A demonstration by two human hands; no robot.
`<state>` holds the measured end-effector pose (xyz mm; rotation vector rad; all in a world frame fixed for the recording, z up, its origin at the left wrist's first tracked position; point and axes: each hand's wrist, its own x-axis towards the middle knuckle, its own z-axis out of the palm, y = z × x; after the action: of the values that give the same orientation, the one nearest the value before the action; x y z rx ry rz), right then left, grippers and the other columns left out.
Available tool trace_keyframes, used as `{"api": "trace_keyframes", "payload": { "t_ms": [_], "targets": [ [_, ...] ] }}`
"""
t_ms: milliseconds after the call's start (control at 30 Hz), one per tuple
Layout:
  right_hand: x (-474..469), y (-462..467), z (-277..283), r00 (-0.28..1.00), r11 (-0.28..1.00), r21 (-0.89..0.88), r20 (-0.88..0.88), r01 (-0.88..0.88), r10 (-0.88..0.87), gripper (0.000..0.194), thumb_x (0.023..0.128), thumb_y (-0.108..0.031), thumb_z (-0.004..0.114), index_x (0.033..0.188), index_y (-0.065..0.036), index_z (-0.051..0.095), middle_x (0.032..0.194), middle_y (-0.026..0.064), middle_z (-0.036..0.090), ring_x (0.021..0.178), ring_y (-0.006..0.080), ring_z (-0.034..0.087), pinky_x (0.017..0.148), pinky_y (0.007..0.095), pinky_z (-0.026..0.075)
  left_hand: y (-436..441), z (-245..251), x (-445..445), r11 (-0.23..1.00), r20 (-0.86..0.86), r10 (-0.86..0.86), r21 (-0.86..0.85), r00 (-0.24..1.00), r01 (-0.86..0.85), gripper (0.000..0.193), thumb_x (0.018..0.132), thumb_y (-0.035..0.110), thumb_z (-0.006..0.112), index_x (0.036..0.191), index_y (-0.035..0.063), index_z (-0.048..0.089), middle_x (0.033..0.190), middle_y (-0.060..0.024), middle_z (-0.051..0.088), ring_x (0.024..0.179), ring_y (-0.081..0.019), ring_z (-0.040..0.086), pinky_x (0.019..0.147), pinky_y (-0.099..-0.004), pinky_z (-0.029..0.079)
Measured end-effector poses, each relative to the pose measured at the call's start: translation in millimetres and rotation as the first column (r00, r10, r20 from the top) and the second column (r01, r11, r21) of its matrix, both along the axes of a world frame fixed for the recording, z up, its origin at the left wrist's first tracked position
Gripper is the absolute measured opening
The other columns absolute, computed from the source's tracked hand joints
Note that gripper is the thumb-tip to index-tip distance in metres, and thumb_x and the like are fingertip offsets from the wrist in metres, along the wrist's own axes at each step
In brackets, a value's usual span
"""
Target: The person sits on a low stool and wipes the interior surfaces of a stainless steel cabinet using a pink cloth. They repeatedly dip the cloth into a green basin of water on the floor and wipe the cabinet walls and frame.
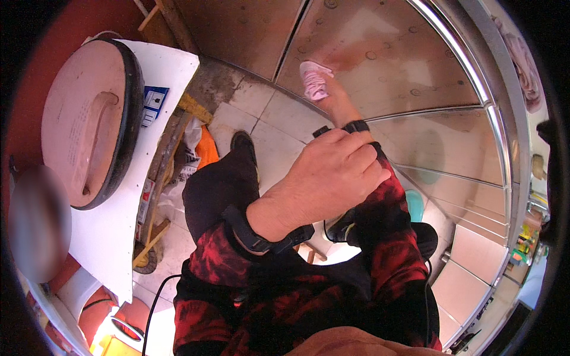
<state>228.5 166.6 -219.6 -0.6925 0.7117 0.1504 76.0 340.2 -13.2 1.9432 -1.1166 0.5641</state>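
Note:
My left hand (331, 173) reaches across in front of me, its fingers curled over my right sleeve (389, 196) near the cuff; what lies under the fingers is hidden. A black strap (254, 238) circles the left wrist. Farther out, my right hand (321, 94) is against a glossy brownish cabinet door (352, 49), closed around a crumpled pink cloth (313, 80) that hides most of its fingers. Another black strap (356, 127) is on the right wrist, and a small black object shows beside the left hand's knuckles.
At left, a white board (167, 66) carries a large round pink appliance lid (80, 120) with a handle. Bags, one orange (207, 147), lie under it. A turquoise item (414, 204) stands on the tiled floor. A metal counter edge (485, 95) curves along the right.

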Motion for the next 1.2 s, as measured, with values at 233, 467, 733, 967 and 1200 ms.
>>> {"api": "trace_keyframes", "payload": {
  "t_ms": [233, 467, 733, 967, 1200],
  "targets": [
    [-23.6, -61.0, 157.6, 0.837, 0.973, -0.013, 0.507, -0.232, 0.206, 0.031, 0.099, -0.024, 0.052, 0.120, -0.002, 0.056, 0.106, 0.0150, 0.065, 0.086, 0.0296, 0.066, 0.066, 0.0362, 0.057, -8.3, 0.0, -4.0, 1.000, -0.001, -0.019, 0.009, 1.000, 0.019, 0.024, 0.075, 0.025, 0.077, 0.066, 0.0106, 0.060, 0.075, -0.0002, 0.059, 0.078, -0.0200, 0.059, 0.069, -0.0333, 0.049],
    [-48.8, -96.2, 91.4, 0.777, 0.829, 0.304, 0.589, -0.470, 0.224, 0.030, 0.100, -0.019, 0.050, 0.124, -0.002, 0.055, 0.110, 0.0130, 0.066, 0.092, 0.0253, 0.067, 0.072, 0.0380, 0.059, -15.3, -0.1, -5.1, 0.998, -0.001, -0.033, 0.061, 0.999, 0.033, 0.023, 0.077, 0.024, 0.076, 0.066, 0.0097, 0.061, 0.074, -0.0017, 0.060, 0.074, -0.0215, 0.060, 0.068, -0.0336, 0.049],
    [-76.3, -121.9, 85.1, 0.917, 0.950, 0.222, 0.379, -0.218, 0.121, 0.032, 0.101, -0.021, 0.048, 0.125, 0.000, 0.052, 0.107, 0.0136, 0.066, 0.087, 0.0242, 0.066, 0.079, 0.0380, 0.059, -20.6, -1.1, -3.2, 0.996, 0.015, -0.058, 0.067, 0.998, 0.057, 0.023, 0.077, 0.022, 0.076, 0.067, 0.0084, 0.060, 0.072, -0.0030, 0.059, 0.072, -0.0224, 0.058, 0.066, -0.0343, 0.049],
    [-101.6, -149.9, 201.0, 0.822, 0.999, -0.037, 0.568, -0.030, 0.046, 0.031, 0.098, -0.018, 0.050, 0.121, 0.001, 0.053, 0.096, 0.0159, 0.063, 0.077, 0.0213, 0.064, 0.060, 0.0248, 0.055, -25.7, 0.0, -5.8, 0.995, 0.014, -0.074, 0.064, 0.997, 0.073, 0.024, 0.078, 0.022, 0.075, 0.066, 0.0085, 0.059, 0.070, -0.0031, 0.057, 0.072, -0.0227, 0.058, 0.065, -0.0342, 0.048],
    [-97.8, -127.1, 49.0, 0.983, 0.998, -0.041, 0.179, 0.040, -0.032, 0.027, 0.100, -0.019, 0.047, 0.119, -0.003, 0.056, 0.092, 0.0077, 0.065, 0.069, 0.0196, 0.064, 0.063, 0.0359, 0.058, -26.2, -3.8, -6.3, 0.996, 0.030, -0.079, 0.047, 0.996, 0.078, 0.024, 0.078, 0.022, 0.075, 0.065, 0.0086, 0.059, 0.070, -0.0029, 0.057, 0.071, -0.0227, 0.057, 0.063, -0.0343, 0.047]
  ]
}}
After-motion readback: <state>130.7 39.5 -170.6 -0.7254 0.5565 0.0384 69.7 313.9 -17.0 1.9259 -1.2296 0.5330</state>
